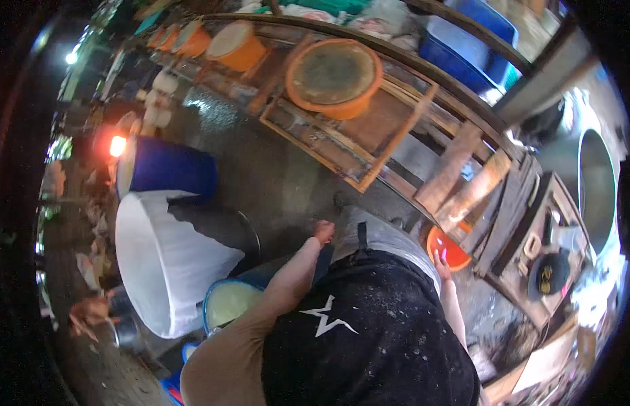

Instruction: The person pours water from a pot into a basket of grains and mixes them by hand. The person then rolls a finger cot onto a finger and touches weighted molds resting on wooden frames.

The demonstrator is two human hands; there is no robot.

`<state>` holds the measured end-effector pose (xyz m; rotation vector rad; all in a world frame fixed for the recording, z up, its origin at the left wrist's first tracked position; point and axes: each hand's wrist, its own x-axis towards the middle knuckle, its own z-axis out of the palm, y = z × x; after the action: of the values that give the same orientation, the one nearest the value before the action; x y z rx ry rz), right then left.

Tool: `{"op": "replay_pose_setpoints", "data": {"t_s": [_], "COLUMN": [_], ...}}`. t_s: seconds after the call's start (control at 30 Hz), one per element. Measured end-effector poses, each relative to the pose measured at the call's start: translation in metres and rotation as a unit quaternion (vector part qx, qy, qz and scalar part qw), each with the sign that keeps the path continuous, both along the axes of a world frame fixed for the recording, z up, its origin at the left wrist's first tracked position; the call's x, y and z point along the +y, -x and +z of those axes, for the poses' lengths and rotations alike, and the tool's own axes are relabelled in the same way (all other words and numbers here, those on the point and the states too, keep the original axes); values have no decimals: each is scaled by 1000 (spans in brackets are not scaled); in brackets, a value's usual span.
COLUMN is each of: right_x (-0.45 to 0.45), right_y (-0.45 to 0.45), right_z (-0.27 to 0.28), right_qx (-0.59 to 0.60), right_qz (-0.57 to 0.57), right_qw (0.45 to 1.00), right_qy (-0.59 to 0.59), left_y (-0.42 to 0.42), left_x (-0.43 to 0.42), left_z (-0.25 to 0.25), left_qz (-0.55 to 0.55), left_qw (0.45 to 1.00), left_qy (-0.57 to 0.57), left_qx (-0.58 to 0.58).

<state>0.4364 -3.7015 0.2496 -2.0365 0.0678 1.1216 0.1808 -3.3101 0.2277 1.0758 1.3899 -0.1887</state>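
My left hand (324, 232) hangs in front of my left thigh, its fingers curled, with nothing visible in them. Low at my right side, my right hand (442, 265) is at the rim of an orange plastic basin (457, 256), fingers apparently closed on it. The basin tips so that its inside shows. A small pink spot by the fingertips is too small to make out. Below my left forearm stands a blue-rimmed tub with pale yellowish contents (234, 302).
A large white-lined barrel (149, 264) and a blue drum (173, 169) stand to the left. Ahead, a covered orange tub (335, 74) rests on a wooden frame (362, 183). At right are logs (474, 189), a small wooden table (514, 277) with a black cap (552, 274), and a big metal pot (596, 189).
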Motion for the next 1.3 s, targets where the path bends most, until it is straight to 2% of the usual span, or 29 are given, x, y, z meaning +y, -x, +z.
{"op": "replay_pose_setpoints", "data": {"t_s": [0.07, 0.1, 0.13, 0.2, 0.27, 0.33, 0.4, 0.47, 0.5, 0.53, 0.6, 0.67, 0.73, 0.8, 0.83, 0.87, 0.93, 0.97, 1.07, 1.13, 1.2, 1.23, 1.27, 1.3], "right_x": [-7, -2, -6, 8, 16, 30, 41, 39, 24, 24, 31, 32, 13, 18, 18, 17, 21, 13, 4, 0, -6, 4, -2, -10], "right_y": [-3, 8, -4, -13, -27, -29, -36, -44, -52, -49, -42, -40, -28, -13, -7, -1, 2, 10, 22, 22, 21, 17, 21, 23], "right_z": [-28, -35, -39, -14, -3, 18, 31, 22, -16, -16, -10, 9, -51, -20, -18, -17, 7, -20, -32, -28, -27, 13, -2, -25], "right_qx": [-14, -20, -72, -173, -162, -264, -263, -248, -222, -220, -133, -25, -151, -161, -164, -167, -126, -163, -194, -177, -57, -42, -40, -100], "right_qz": [56, -14, 60, 75, 70, 52, 8, -13, -1, -5, -116, -74, 29, 39, 38, 38, 60, 52, -25, -65, -108, -127, -132, -107], "right_qw": [997, 999, 995, 958, 964, 942, 944, 953, 962, 962, 984, 997, 988, 986, 986, 985, 984, 978, 975, 977, 990, 988, 988, 986], "right_qy": [53, -42, 44, 214, 201, 200, 200, 175, 159, 160, -27, 0, 27, 5, 16, 25, 106, 122, 108, 99, 74, 71, 72, 80], "left_y": [-11, -17, -23, -34, -48, -55, -55, -54, -54, -51, -40, -30, -23, -18, -19, -19, -18, -19, -15, -25, -30, -33, -39, -44], "left_x": [-1, -2, -1, 3, -2, -4, -1, 0, 0, 2, 7, 7, 7, 7, 7, 7, 5, 5, 4, 1, 3, 5, 7, 9], "left_z": [-3, -5, -6, -8, 1, 12, 20, 28, 31, 26, 15, 11, 18, 29, 31, 31, 35, 41, 41, 65, 72, 74, 77, 81], "left_qz": [-12, -41, -40, -74, -64, -55, -52, -58, -64, -67, -65, -61, -63, -40, -63, -39, -29, -20, -25, -73, -77, -71, -76, -90], "left_qw": [999, 997, 997, 994, 993, 992, 995, 995, 994, 994, 996, 996, 996, 997, 996, 998, 999, 999, 998, 996, 996, 997, 997, 996], "left_qy": [-34, -61, -58, -56, -77, -100, -58, -71, -83, -82, -50, -54, -53, -38, -26, -26, -17, 4, 25, -21, -10, -3, -2, -8], "left_qx": [-18, -33, -37, -56, -60, -59, -64, -45, -27, -27, -24, -31, -36, -58, -55, -52, -41, -41, -57, -43, -33, -30, -28, 1]}}
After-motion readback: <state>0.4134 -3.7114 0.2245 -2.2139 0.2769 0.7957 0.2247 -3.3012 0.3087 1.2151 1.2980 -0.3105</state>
